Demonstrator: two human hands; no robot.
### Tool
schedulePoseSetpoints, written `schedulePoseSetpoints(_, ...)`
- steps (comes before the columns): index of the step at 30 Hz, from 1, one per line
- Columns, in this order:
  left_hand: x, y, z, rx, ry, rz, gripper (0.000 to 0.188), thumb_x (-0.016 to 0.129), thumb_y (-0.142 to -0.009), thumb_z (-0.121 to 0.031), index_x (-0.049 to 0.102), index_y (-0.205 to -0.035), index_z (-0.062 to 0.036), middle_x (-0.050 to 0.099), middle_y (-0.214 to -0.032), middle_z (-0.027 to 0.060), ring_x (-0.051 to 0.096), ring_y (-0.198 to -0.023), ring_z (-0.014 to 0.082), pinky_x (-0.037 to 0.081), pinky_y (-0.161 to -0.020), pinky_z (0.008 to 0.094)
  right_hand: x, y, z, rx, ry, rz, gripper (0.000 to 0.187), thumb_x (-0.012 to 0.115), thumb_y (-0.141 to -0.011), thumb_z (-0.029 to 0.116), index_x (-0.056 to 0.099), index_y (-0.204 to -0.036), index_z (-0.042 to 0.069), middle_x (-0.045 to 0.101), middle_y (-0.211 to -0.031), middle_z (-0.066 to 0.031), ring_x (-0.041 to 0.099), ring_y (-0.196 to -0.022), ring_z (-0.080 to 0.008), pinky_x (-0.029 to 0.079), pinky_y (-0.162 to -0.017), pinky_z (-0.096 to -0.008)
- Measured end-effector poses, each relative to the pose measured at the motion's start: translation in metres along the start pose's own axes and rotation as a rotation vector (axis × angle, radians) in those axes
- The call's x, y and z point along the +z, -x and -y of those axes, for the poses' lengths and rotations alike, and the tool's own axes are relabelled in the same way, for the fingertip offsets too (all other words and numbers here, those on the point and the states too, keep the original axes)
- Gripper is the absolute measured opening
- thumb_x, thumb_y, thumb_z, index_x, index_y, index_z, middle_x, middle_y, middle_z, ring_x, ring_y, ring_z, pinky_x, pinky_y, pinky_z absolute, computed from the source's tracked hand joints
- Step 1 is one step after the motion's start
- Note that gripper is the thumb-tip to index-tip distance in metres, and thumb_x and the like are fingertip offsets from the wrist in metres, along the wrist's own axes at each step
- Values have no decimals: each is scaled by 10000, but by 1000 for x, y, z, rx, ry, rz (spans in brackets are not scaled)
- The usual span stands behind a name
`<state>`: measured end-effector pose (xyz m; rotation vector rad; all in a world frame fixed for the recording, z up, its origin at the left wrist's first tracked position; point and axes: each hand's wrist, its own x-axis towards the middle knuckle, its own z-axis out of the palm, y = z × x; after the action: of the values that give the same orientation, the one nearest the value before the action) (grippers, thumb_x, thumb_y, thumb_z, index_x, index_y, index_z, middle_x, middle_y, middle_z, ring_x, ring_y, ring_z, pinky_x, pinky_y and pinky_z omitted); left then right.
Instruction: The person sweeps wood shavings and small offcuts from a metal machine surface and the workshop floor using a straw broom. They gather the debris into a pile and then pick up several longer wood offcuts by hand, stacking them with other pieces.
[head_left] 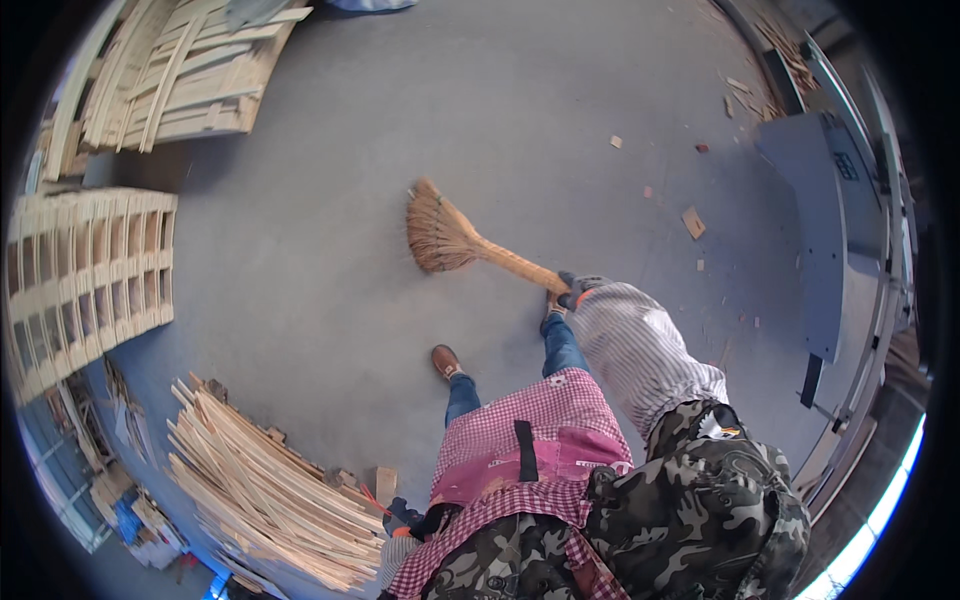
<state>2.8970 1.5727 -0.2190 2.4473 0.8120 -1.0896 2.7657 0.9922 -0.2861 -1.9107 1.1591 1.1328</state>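
My right hand (574,288), in a dark glove, is closed around the handle end of a straw broom (448,232). The broom slants away to the left, its fanned bristles over the grey floor. Low in the view, my left hand (402,517), also in a dark glove, hangs by my side near a pile of thin wooden strips (270,480). A thin red line shows beside that hand; whether it is held, and how the fingers are set, I cannot make out.
Wood scraps, such as a flat offcut (693,223), lie scattered on the floor at right. A grey machine (825,230) stands along the right side. Stacked pallets (95,270) and a heap of planks (185,75) are at left.
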Motion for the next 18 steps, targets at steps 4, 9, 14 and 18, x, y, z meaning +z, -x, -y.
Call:
schedulePoseSetpoints(4, 42, 28, -87, 150, -100, 33, 267, 521, -781, -242, 455, -576, -83, 435, -472, 43, 426, -424, 152, 331, -392, 341, -17, 55, -186, 303, -140, -19, 651, 555, -767, 429, 278, -1331, 260, 557, -1109, -124, 539, -1019, -277, 422, -853, -375)
schedulePoseSetpoints(9, 91, 80, -179, 250, -73, 47, 275, 520, -770, -239, 441, -555, -88, 413, -460, 29, 404, -409, 142, 317, -381, 332, 5, 124, -368, 625, -318, -54, 649, 601, -730, 394, 345, -1304, 235, 531, -1161, -115, 510, -1071, -266, 394, -901, -357)
schedulePoseSetpoints(14, 110, 107, -234, 254, -52, 19, 277, 532, -745, -224, 428, -525, -91, 385, -432, 17, 357, -359, 131, 291, -359, 316, 16, 152, -447, 870, -394, -162, 546, 612, -722, 318, 448, -1218, 159, 587, -1054, -111, 571, -967, -251, 446, -821, -355)
schedulePoseSetpoints(18, 116, 98, -264, 319, -231, 42, 186, 565, -716, -180, 457, -611, -71, 418, -446, 54, 386, -351, 166, 305, -349, 334, 5, 170, -447, 911, -594, -165, 616, 644, -708, 322, 417, -1255, 152, 552, -1119, -139, 537, -1029, -264, 418, -865, -335)
